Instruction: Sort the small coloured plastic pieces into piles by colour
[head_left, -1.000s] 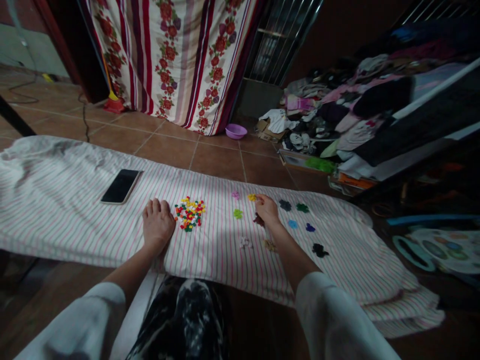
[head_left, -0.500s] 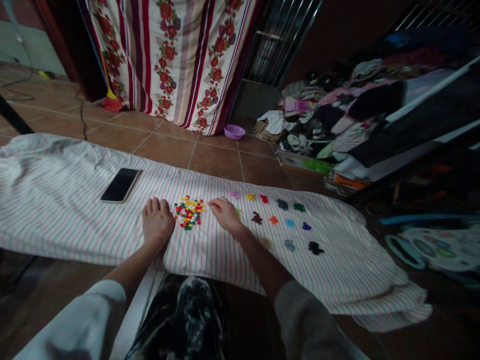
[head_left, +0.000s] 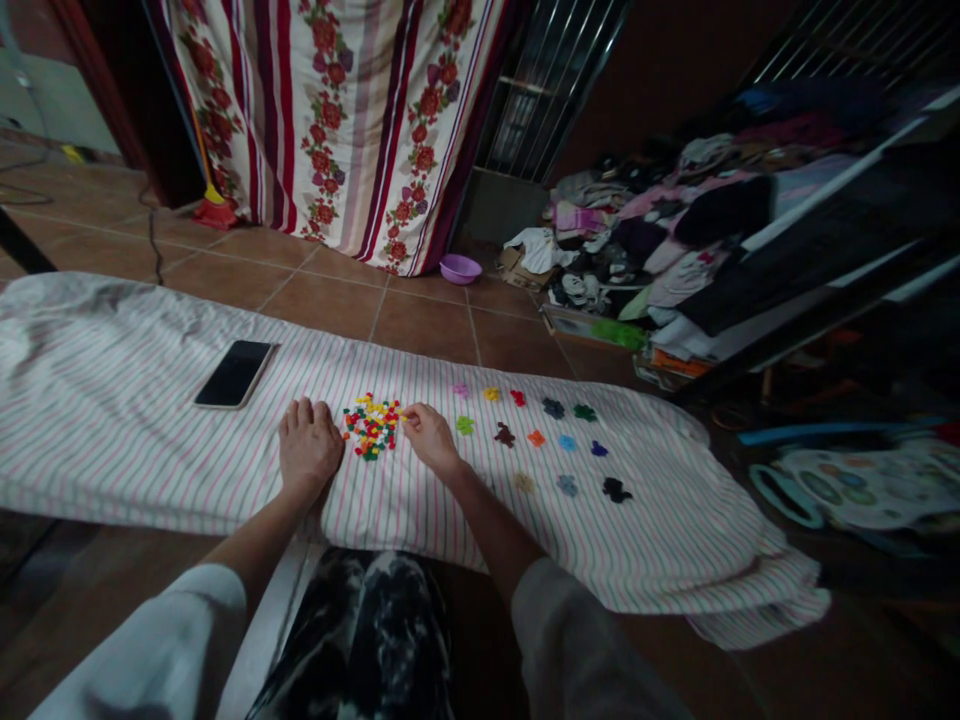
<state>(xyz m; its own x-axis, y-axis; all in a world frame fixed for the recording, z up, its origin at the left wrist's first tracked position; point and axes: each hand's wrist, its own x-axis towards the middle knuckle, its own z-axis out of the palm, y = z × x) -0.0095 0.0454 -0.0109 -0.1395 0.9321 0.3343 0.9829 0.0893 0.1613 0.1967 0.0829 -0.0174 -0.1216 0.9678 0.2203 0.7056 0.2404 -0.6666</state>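
Observation:
My left hand (head_left: 309, 445) lies flat on the striped cloth (head_left: 435, 510), palm down, just left of a mixed pile of tiny coloured pieces (head_left: 370, 428). Those pieces are red, yellow, green, white and orange. At the pile's right edge my right hand (head_left: 429, 436) has thumb and fingers pinched together beside a yellow bit; whether they grip it is too small to tell. Right of this hand are small single-colour heaps, among them lime green (head_left: 465, 426), pink (head_left: 460, 390), yellow (head_left: 491, 394), brown (head_left: 505, 434) and black (head_left: 616, 489).
A phone (head_left: 235, 374) lies on the cloth to the left. Beyond the table, a purple basin (head_left: 460, 268) stands on the tiled floor before a flowered curtain (head_left: 330, 130). Clothes (head_left: 637, 230) are heaped at the back right.
My right hand has moved left to the pile's edge, uncovering the lime green heap. The left hand stays flat beside the pile. The whole view has shifted slightly.

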